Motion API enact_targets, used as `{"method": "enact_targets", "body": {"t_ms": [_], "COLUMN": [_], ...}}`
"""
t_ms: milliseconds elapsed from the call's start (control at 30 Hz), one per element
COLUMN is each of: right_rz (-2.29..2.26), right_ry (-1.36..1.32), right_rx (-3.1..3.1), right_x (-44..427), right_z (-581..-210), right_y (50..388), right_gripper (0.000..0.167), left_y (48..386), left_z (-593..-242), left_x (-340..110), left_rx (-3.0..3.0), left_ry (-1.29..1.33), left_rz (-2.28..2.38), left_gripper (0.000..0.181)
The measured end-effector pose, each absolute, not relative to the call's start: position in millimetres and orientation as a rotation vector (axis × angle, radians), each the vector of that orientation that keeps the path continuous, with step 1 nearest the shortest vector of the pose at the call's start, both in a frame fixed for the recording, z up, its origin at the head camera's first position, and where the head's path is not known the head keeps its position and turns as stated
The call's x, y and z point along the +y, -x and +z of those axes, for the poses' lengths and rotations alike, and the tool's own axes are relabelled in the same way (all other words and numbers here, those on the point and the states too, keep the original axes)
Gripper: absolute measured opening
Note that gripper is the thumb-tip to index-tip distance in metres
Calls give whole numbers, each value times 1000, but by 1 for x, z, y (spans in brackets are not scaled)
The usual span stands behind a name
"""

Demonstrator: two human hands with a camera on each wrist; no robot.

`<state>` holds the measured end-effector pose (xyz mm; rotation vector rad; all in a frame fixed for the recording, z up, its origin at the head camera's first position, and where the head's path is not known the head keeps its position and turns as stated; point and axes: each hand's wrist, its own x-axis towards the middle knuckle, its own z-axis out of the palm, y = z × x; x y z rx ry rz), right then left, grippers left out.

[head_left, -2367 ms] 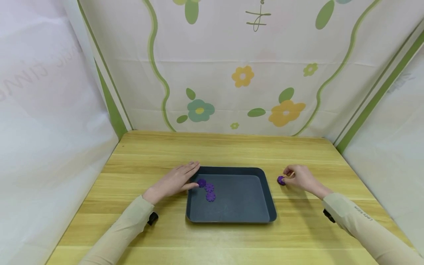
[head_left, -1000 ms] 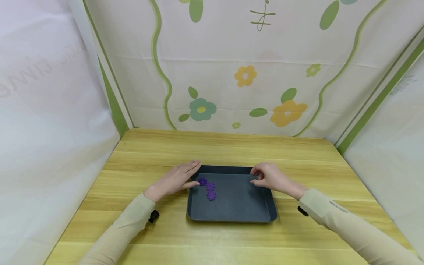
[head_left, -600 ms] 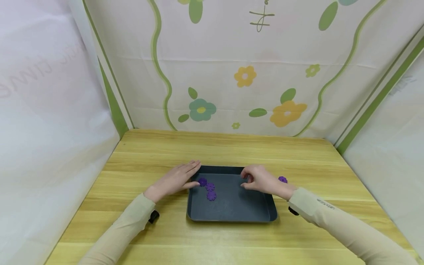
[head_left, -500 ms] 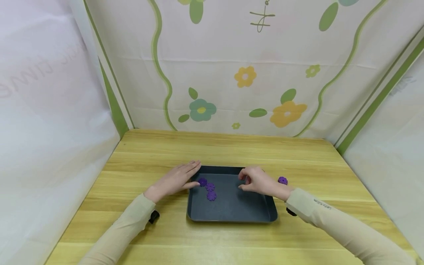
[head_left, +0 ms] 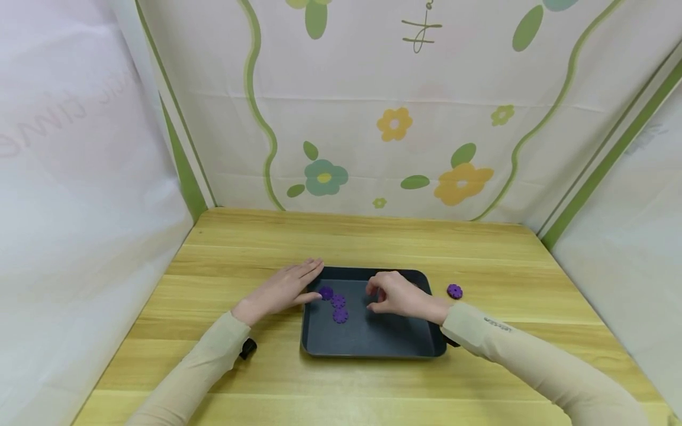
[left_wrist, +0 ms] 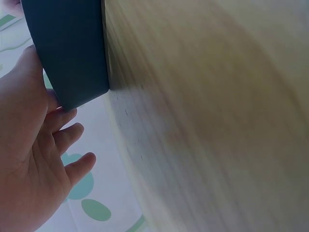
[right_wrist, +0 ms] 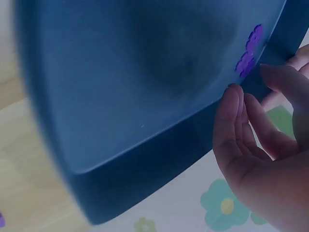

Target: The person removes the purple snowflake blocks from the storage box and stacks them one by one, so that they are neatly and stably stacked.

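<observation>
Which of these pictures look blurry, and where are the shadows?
Head view: fairly crisp, evenly lit, soft shadow in the tray under the right hand; left wrist view: hazy, the table soft-focused; right wrist view: the tray's left-side rim blurred, a dark shadow on its floor.

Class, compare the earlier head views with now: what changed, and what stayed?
The right hand has come away from the purple notched disc right of the dark tray and moved left over the tray, holding nothing visible. The left hand at the tray's left end, that disc and the three discs inside look unmoved.
</observation>
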<state>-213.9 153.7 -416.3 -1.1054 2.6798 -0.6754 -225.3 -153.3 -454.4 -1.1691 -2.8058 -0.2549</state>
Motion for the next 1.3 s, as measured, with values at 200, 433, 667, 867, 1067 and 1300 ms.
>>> {"method": "enact_targets", "body": {"t_ms": [200,433,667,867,1067,1300], "right_rz": [-690,-714,-732,-759,-785,-792], "right_ry": [1134,1141,1127,1107,1070,1056], "right_rx": [2644,2585,2550,2560,2569,2587], "right_x": [141,130,122,115,111,107], "right_z": [-421,-430,-437,-438,-443,-449], "right_y": [213,213,214,211,210,210], "right_gripper": [21,19,20,22,24,25], "left_y": [226,227,227,226,226,226], "left_z": [-456,-455,-454,-453,-453,-454], "left_x": [-153,-153,-153,-152,-152,-153], "left_rx": [-2806,-2792,-2795,-2771,-2791,-2799], "left_ry": [1167,1173,1171,1182,1172,1164], "left_rz": [-269,-272,-254,-241,-256,-261], "left_gripper": [73,73,73,72,73,72]}}
